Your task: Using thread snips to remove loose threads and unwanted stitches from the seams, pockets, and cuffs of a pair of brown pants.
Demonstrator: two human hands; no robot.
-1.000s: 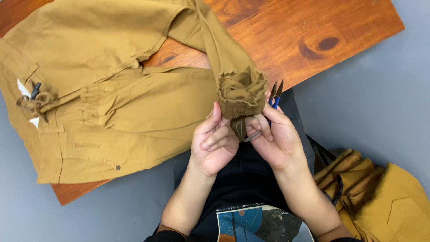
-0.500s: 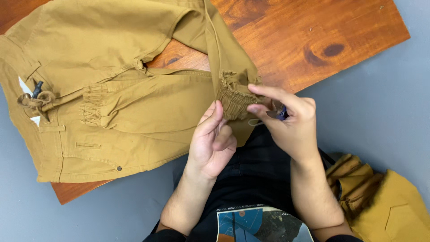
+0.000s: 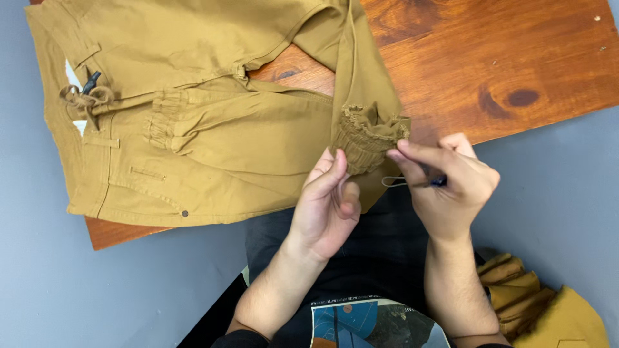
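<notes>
Mustard-brown jogger trousers [image 3: 213,129] lie spread on a wooden table [image 3: 516,58]. One leg is folded toward me, and its gathered elastic cuff [image 3: 364,138] hangs over the near table edge. My left hand [image 3: 329,200] pinches the lower left part of the cuff between fingers and thumb. The fingertips of my right hand [image 3: 451,187] touch the cuff's right edge. The same hand holds small thread snips [image 3: 412,182] with a blue grip and a thin metal loop, pointing left under the cuff.
The trousers' drawstring [image 3: 84,96] and a white tag lie at the waistband, far left. A pile of similar mustard garments [image 3: 548,309] sits on the grey floor [image 3: 116,290] at my lower right. My dark lap lies below the hands.
The cuff opening faced me a second ago; now it is flattened sideways. My right hand rose over the cuff's right edge and tucked the snips lower into its grip.
</notes>
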